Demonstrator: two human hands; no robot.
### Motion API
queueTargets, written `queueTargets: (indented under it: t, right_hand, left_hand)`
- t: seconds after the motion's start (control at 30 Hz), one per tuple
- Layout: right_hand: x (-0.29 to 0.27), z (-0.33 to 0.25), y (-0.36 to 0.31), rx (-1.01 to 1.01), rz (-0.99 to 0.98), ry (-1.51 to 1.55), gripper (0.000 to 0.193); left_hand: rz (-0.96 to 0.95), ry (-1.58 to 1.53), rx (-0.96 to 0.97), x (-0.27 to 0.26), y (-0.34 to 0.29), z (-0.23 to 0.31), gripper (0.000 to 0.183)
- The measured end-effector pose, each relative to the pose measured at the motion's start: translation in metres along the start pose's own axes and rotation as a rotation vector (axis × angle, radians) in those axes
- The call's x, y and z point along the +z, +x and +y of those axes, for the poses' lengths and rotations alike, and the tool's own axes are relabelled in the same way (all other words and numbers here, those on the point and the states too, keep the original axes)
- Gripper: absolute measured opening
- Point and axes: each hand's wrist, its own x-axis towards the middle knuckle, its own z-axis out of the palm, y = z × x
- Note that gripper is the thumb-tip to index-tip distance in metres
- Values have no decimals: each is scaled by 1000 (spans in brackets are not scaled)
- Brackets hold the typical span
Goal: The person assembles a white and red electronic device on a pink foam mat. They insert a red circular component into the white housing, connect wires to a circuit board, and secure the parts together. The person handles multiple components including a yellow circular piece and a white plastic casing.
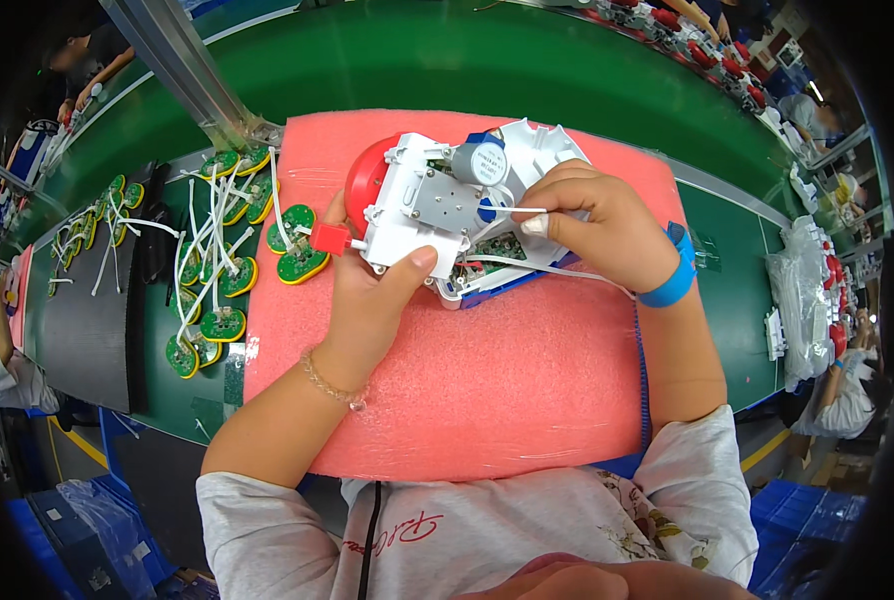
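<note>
My left hand (372,290) grips a white plastic housing (407,200) with a red dome (371,180) and a red block (330,238) at its left side. A silver round motor (480,163) and a grey metal plate (442,203) sit on the housing. In a pinch, the thumb and fingers of my right hand (587,215) hold a thin white cable (512,210) beside the motor. Below lies an opened white and blue casing (497,285), a green circuit board (502,248) showing inside. Around my right wrist is a blue strap (675,268).
A pink foam mat (467,390) lies under the work on a green table. To its left are several round green circuit boards (222,325) with white cables, and a black mat (97,310). A metal post (182,70) rises at the back left. Plastic-wrapped parts (799,300) stand far right.
</note>
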Motion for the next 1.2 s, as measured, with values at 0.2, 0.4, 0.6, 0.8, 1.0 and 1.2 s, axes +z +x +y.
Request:
queueTargets:
  t: [0.2, 0.4, 0.6, 0.8, 1.0, 1.2]
  right_hand:
    - [-9, -14, 0, 384, -99, 530, 17]
    - [-7, -10, -1, 331, -108, 512, 14]
    - [12, -17, 8, 11, -97, -239, 19]
    - [22, -10, 28, -32, -228, -568, 33]
    - [30, -1, 26, -208, -136, -672, 11]
    - [36, 5, 24, -174, -79, -706, 13]
  left_hand:
    - [-25, -8, 17, 0, 1, 0, 66]
    - [-18, -23, 15, 1, 1, 1, 65]
    - [-46, 83, 122, -1, -1, 1, 73]
    - [-91, 129, 148, -4, -3, 3, 79]
    - [-86, 16, 52, -2, -5, 10, 81]
    - [-101, 53, 94, -5, -6, 4, 83]
